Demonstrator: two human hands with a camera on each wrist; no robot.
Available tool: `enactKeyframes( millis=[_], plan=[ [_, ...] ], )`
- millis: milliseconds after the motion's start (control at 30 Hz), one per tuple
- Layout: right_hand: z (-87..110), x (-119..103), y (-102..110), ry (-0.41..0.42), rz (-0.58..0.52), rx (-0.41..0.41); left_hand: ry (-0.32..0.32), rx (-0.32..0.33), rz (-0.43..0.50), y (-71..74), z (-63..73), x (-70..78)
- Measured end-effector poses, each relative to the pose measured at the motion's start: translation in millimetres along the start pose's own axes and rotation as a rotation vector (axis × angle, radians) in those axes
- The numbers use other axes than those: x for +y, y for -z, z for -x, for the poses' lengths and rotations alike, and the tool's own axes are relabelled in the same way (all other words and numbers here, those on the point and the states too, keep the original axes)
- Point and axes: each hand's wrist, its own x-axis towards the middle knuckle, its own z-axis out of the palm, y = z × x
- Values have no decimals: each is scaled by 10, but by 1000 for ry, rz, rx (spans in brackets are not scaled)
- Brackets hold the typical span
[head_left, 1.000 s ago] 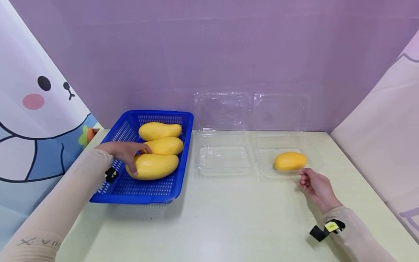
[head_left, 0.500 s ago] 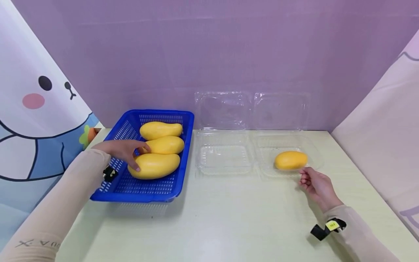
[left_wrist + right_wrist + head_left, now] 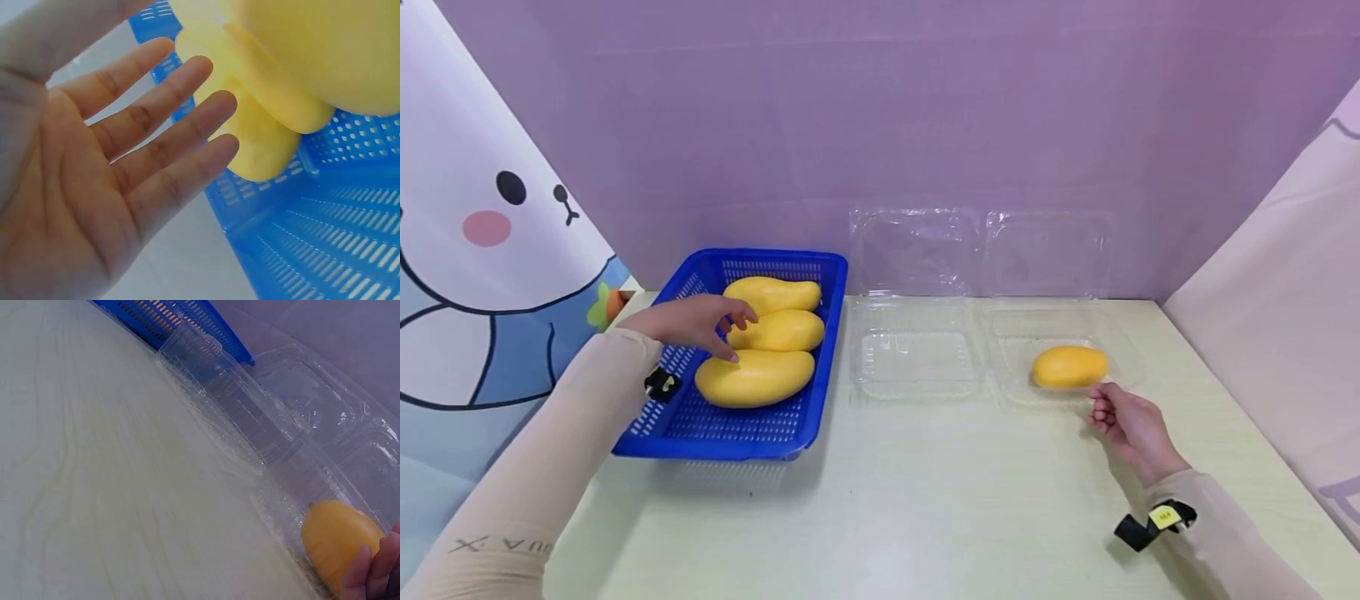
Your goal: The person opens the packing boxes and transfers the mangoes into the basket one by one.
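Three yellow mangoes lie in a blue slotted basket (image 3: 711, 451) on the left: the front mango (image 3: 756, 380), middle mango (image 3: 786, 332) and back mango (image 3: 772, 293). Over the front and middle ones hovers my left hand (image 3: 688, 320), fingers spread and loosely bent, holding nothing. The left wrist view shows its bare palm (image 3: 69, 187). One smaller orange-yellow mango (image 3: 1070, 367) sits in the right clear plastic container (image 3: 1011, 333). My right hand (image 3: 1133, 433) pinches that container's front rim between thumb and curled fingers, close beside the mango; the exact grip is partly hidden.
A second clear container (image 3: 913, 360) stands open between the basket and the right one. Both lids (image 3: 1048, 254) are raised against the purple backdrop (image 3: 925, 108). Pale tabletop (image 3: 917, 492) stretches in front. Printed cloths hang at both sides.
My left hand has lifted off the front mango, its thumb rising away from it and its fingers shifting slightly up and right. The right hand stays at the container's rim.
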Motion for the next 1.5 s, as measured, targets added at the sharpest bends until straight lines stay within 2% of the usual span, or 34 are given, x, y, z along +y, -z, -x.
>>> enactKeyframes(
  millis=[200,400,700,1033,1300,1500],
  plan=[
    [-7,1,-2,0,-7,-1,19,73,27,38,-59,94],
    [-10,10,3,-3,-12,-1,52,127,6,82,-123,305],
    [-17,-12,15,3,-46,5,-5,183,-52,118,-265,619],
    [-12,4,4,-3,-28,-2,-43,175,-46,102,-335,987],
    [-40,15,11,19,-47,-11,-129,163,-130,110,-437,1301],
    [-58,21,12,15,-58,-25,-137,140,-144,80,-520,1472]
  ],
)
